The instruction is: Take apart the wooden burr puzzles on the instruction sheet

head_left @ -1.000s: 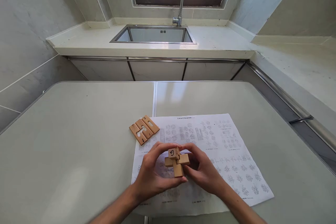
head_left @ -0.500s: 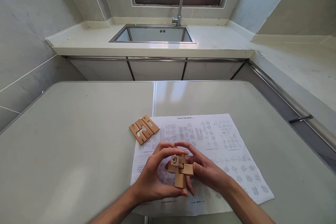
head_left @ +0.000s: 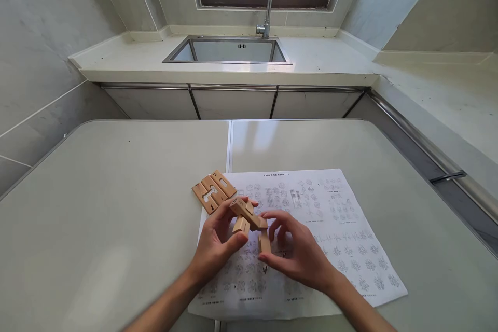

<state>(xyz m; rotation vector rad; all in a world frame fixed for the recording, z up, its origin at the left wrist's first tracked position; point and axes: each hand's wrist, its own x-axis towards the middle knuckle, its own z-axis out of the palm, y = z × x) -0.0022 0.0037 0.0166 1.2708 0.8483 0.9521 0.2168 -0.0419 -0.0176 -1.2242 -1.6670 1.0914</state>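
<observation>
Both hands above the sheet (head_left: 330, 228), left hand (head_left: 216, 246) and right hand (head_left: 298, 254) gripping the wooden puzzle (head_left: 249, 220), loose pieces (head_left: 213, 192) just beyond

Both hands (head_left: 218, 241) close together, fingers (head_left: 272, 220) curled.

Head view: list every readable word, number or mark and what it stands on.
"2": handwritten on the flat wooden pieces lying on the table; their other digits are too small.
Instruction sheet: heading and diagram captions too small to read.
Sink: dark mark, unreadable.
Interlocked wooden puzzle pieces in both hands: nothing legible.
</observation>
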